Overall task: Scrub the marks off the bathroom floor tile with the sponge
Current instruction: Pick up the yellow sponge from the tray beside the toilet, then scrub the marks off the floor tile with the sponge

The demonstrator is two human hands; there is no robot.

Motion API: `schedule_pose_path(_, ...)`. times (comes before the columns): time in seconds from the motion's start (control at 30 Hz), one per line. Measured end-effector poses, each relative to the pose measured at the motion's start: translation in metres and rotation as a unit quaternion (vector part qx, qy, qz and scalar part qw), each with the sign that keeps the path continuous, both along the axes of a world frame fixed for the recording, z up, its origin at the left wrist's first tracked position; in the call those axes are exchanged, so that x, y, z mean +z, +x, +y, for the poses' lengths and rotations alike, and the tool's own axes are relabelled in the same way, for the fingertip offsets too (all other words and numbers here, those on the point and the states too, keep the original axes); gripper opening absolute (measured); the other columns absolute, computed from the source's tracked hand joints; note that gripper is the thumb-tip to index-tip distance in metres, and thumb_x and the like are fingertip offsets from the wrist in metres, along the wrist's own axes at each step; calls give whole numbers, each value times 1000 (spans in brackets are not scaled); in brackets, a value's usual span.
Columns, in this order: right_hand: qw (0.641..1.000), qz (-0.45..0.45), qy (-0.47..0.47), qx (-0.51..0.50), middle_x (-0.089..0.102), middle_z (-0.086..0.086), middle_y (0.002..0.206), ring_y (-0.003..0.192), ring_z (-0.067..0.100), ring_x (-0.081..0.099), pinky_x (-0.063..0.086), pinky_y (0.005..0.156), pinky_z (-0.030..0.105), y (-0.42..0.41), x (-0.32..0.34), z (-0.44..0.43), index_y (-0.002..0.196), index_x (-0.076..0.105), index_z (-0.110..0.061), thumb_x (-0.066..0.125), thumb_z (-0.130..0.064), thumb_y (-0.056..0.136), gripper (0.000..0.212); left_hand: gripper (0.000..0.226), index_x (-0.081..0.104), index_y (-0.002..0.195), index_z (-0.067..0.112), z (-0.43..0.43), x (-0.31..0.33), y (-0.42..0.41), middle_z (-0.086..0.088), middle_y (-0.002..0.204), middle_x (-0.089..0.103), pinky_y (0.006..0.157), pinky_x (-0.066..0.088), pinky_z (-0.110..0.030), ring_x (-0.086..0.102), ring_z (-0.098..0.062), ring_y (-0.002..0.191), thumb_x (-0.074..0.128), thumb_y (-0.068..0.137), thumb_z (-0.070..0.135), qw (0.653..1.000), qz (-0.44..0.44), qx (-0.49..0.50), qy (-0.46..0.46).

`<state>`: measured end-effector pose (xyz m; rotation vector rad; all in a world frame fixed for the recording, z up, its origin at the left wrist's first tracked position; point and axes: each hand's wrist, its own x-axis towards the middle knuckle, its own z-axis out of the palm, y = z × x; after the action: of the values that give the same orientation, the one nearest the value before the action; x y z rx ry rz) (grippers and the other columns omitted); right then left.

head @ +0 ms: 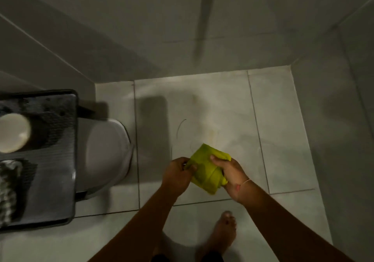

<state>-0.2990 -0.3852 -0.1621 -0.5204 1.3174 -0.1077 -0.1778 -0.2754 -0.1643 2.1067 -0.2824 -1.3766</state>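
Yellow-green sponge (208,168) sits just below the frame's centre, gripped from both sides above the floor tile (212,108). Left hand (177,175) pinches its left edge between thumb and fingers; right hand (230,175) closes over its right side, thumb on top. Faint yellowish marks (212,134) and a thin dark curved line show on the tile just above the sponge. A bare foot (224,231) stands at lower centre.

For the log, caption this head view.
Both hands, left hand and right hand, hold a yellow-green sponge above the marked floor tile.
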Motion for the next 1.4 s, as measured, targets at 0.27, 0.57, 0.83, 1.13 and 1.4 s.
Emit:
schedule_pose_path(0.27, 916, 178, -335, 130, 74, 14, 111, 102, 33, 68, 54, 96, 41, -12, -152, 8, 119, 67, -15, 67, -15, 89, 30, 60, 29, 154, 27, 23, -175, 21, -5, 162, 31, 120, 29, -46, 29, -29, 149, 49, 98, 37, 922, -250, -283, 80)
schedule_pose_path(0.57, 593, 266, -555, 520, 37, 9, 156, 147, 36, 26, 31, 116, 51, -44, -263, 7, 146, 40, -15, 43, -5, 81, 67, 64, 26, 155, 4, 16, -277, 126, -20, 164, 21, 120, 21, -56, 19, -40, 152, 33, 97, 31, 797, -451, -397, 61)
schedule_pose_path(0.83, 683, 360, -464, 434, 11, 14, 164, 151, 40, 2, 3, 122, 51, -1, -292, -44, 154, 15, -12, 52, -24, 78, 85, 68, 18, 158, 11, 10, -311, 145, -14, 166, 18, 122, 19, -54, 16, -36, 154, 28, 98, 40, 808, -461, -363, 42)
schedule_pose_path(1.13, 644, 399, -468, 455, 14, 14, 164, 150, 42, 6, 11, 122, 54, -53, -287, -96, 154, 18, -12, 65, -18, 82, 86, 68, 18, 157, 10, 4, -316, 148, -15, 167, 17, 122, 16, -54, 15, -36, 154, 29, 98, 42, 814, -472, -338, 24)
schedule_pose_path(1.4, 583, 307, -525, 539, 12, 8, 165, 151, 37, 2, 11, 121, 57, -57, -286, -77, 154, 15, -25, 54, -12, 78, 86, 67, 21, 157, 10, -6, -324, 152, -15, 166, 18, 124, 13, -53, 14, -35, 154, 31, 99, 41, 818, -482, -315, -8)
